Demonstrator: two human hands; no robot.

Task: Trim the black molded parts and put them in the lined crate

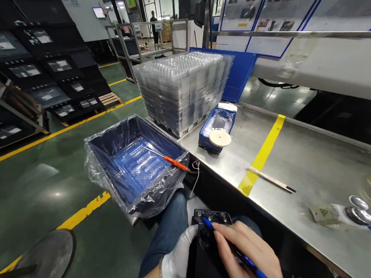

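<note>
My left hand (180, 253), in a white glove, grips the side of a black block-shaped part (210, 263) above my lap. Bare, my right hand (247, 255) is closed around a blue pen-like tool (260, 275). The tool's blue tip lies over the part's far end, where several small round details show; whether it touches cannot be made out. To the left of the part, an orange-handled screwdriver (175, 163) lies over the near rim of a blue crate (109, 138) lined with clear plastic.
On the metal bench (314, 152) are a small blue bin (206, 136) with a cream disc (220, 138), a thin stick (271, 180) and a metal-topped bottle (342, 215). Stacked clear trays (179, 92) stand behind the crate. A round black stool (45, 256) is at lower left.
</note>
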